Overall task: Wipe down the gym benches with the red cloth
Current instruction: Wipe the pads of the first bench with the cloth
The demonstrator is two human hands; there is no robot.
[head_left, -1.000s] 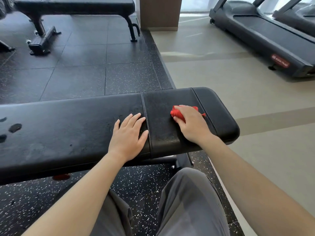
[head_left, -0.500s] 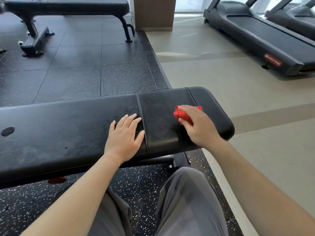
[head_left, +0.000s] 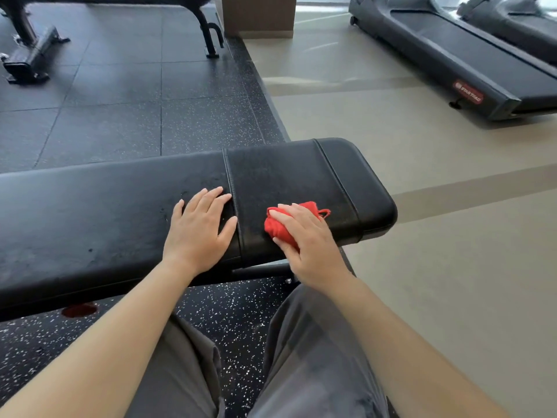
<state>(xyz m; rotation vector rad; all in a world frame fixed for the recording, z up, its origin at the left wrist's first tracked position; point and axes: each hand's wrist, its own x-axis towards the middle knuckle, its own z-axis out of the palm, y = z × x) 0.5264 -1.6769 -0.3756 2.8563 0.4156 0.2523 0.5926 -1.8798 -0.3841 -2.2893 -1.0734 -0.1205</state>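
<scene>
A long black padded gym bench [head_left: 90, 212] runs across the view in front of me, its right end rounded. My right hand [head_left: 307, 239] holds a bunched red cloth [head_left: 278, 227] against the near part of the bench's right-hand pad, with fingers over the cloth and thumb under its near side. My left hand [head_left: 199, 232] lies flat on the bench just left of the pad seam, fingers straight and spread.
A second black bench [head_left: 36, 34] stands at the back left on dark rubber tiles. Two treadmills [head_left: 470, 61] sit at the back right on beige flooring. A brown pillar [head_left: 259, 16] rises between them. My knees in grey trousers are below the bench.
My right hand has slid the red cloth left and toward me across the right pad. My left hand stays flat in the same spot beside the seam.
</scene>
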